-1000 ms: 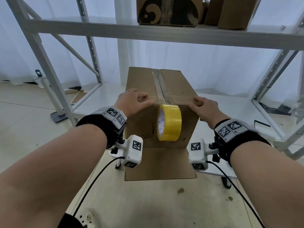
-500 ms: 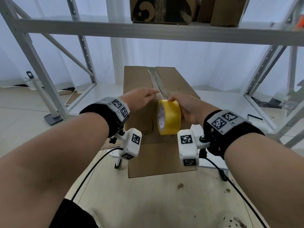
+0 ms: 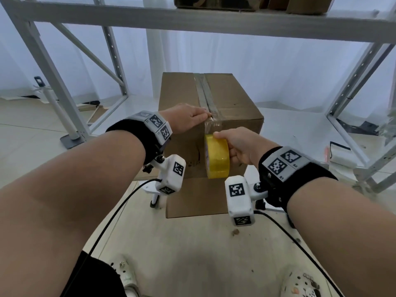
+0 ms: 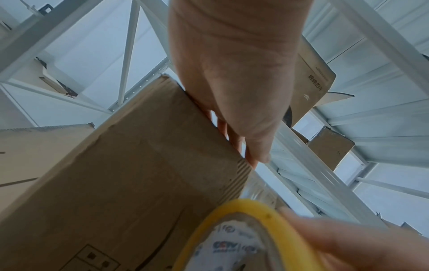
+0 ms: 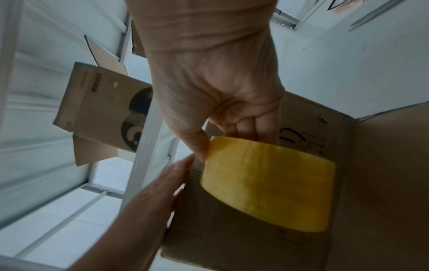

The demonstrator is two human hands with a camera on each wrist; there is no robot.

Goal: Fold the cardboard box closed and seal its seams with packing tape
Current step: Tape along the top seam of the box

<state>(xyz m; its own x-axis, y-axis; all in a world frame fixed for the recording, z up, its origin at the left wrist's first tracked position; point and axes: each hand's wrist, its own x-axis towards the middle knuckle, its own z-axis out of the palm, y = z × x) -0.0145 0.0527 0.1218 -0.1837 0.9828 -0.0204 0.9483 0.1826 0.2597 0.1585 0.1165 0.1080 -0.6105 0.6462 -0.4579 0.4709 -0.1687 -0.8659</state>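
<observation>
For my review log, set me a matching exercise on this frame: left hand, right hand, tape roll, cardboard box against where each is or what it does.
1 left hand
2 right hand
3 tape roll
4 cardboard box

a stands on the low shelf
b yellow, against the box's near face
c presses flat on the box's top edge
d grips the roll

Pairs: 1-c, 2-d, 3-b, 4-a

Storage or packing room: grey metal shelving rack (image 3: 192, 18) with bolted slotted uprights, cardboard boxes (image 3: 214, 2) on the upper shelf, white curtain (image 3: 235, 67) backdrop, worn tiled floor (image 3: 192, 249).
</observation>
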